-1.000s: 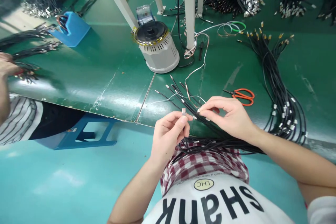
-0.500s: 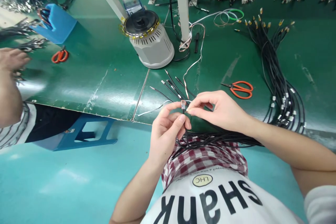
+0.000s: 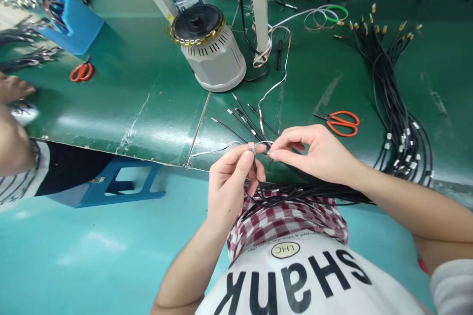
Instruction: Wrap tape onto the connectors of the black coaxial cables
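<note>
My left hand (image 3: 232, 177) is closed, thumb against fingers, around a black cable whose metal connector tip (image 3: 252, 147) sticks up between thumb and forefinger. Just to its right, my right hand (image 3: 314, 150) pinches with thumb and forefinger; whatever is in that pinch is too small to make out. A thin pale strip (image 3: 260, 113) comes down from the white post toward the space between both hands. Several black cables with metal tips (image 3: 242, 118) fan out on the green table beyond my fingers. More black cables (image 3: 318, 192) lie across my lap beneath the right forearm.
Orange-handled scissors (image 3: 343, 123) lie beyond my right hand, beside a large bundle of black cables (image 3: 391, 93). A grey round machine (image 3: 218, 61) stands near the white post (image 3: 259, 5). At left are a blue holder (image 3: 83, 27), more scissors (image 3: 82, 72) and another person's arm (image 3: 13, 133).
My left hand has shifted slightly left with the cable, its thumb now up beside the connector. My right hand stays pinched, slightly farther from the connector. The other person's hand has moved left.
</note>
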`<action>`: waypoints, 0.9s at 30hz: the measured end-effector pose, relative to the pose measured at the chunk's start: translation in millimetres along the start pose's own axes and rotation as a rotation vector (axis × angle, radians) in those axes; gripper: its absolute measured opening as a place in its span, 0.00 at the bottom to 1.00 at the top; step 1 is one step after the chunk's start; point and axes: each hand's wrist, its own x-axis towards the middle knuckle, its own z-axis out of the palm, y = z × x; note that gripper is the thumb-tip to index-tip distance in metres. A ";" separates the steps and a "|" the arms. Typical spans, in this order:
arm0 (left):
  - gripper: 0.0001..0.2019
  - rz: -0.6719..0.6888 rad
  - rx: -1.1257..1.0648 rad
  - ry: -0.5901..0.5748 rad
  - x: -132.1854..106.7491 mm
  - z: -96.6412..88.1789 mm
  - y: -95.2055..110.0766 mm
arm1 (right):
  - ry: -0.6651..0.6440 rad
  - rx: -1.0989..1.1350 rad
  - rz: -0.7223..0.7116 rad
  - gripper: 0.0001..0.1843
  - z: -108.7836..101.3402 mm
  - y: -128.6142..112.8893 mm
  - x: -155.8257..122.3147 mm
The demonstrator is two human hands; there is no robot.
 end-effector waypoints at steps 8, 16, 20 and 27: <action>0.07 -0.053 0.004 -0.071 1.8 -1.8 2.9 | 0.008 -0.010 0.014 0.06 -6.9 -0.4 -5.4; 0.10 -0.012 -0.011 -0.063 1.4 -2.0 -1.5 | -0.015 0.009 0.022 0.06 -4.0 0.1 -5.6; 0.09 -0.010 -0.006 -0.101 0.8 -0.5 -3.5 | -0.047 0.023 0.009 0.06 -3.3 -2.8 -3.7; 0.13 0.035 -0.004 -0.029 -3.5 6.3 -3.4 | -0.041 0.018 -0.010 0.07 0.1 -5.3 2.8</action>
